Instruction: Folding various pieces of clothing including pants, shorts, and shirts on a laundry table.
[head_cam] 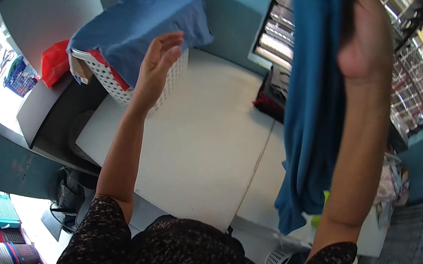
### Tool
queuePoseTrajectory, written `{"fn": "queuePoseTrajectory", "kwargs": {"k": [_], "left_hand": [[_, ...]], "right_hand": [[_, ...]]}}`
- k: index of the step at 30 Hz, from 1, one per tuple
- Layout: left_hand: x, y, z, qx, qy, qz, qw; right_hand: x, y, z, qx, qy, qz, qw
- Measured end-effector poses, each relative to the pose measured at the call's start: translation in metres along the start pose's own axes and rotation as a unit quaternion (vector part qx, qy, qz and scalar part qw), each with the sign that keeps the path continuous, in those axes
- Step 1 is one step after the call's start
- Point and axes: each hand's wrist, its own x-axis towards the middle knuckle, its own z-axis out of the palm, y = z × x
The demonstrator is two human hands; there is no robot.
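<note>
A long piece of teal-blue cloth (309,117) hangs in loose folds on the right, its lower end over the near side of the white table. My right hand (366,40) is raised high at its upper part and holds it. The fingers and the top of the cloth are hidden or cut off by the picture's edge. My left hand (157,69) is lifted in the air with nothing in it, fingers bent and thumb apart. Just behind it stands a white perforated plastic laundry basket (170,79), draped with a lighter blue cloth (142,21).
The white tabletop (209,144) has a seam on its right part. Folded dark clothes (274,92) lie near the louvred window (278,32). A red bag or cloth (56,61) is beside the basket. More clothing (390,185) is at the right, and a white basket (277,263) sits below the table.
</note>
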Motion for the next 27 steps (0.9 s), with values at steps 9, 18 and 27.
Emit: {"fn": "queuePoseTrajectory", "kwargs": {"k": [9, 18, 27], "left_hand": [[-0.101, -0.137, -0.023, -0.119, 0.082, -0.509, 0.848], [-0.195, -0.17, -0.075, 0.126, 0.04, -0.449, 0.884], [-0.214, -0.166, -0.012, 0.351, -0.358, -0.133, 0.855]], "right_hand": [[-0.077, 0.098, 0.02, -0.351, -0.456, 0.173, 0.8], [-0.136, 0.165, -0.079, -0.253, -0.169, 0.42, 0.855], [-0.261, 0.269, -0.118, -0.271, -0.224, 0.587, 0.73]]}}
